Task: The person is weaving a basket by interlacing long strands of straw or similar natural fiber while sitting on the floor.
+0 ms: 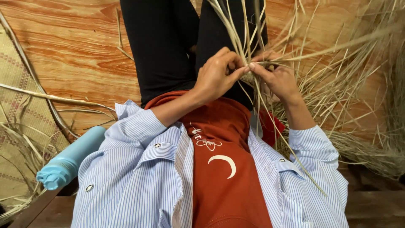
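Head camera is looking down at a person sitting on a glossy orange-brown wooden floor [80, 46] with strong grain running across it. A flat woven mat [17, 118] is lying along the floor's left edge, its surface tight and ribbed. Dry, stiff straw stalks [354, 97] are piling loosely toward the floor's right edge, thin and pale, fanning out in all directions. The left hand [217, 74] and the right hand [276, 76] are meeting over the lap, each grip pressed together and pinching the straw strands [240, 42] where they cross, fingertips touching. A smooth light-blue bottle [69, 158] is lying on its side by the left hip. Bare floor is showing only toward the far left corner, between mat and legs.
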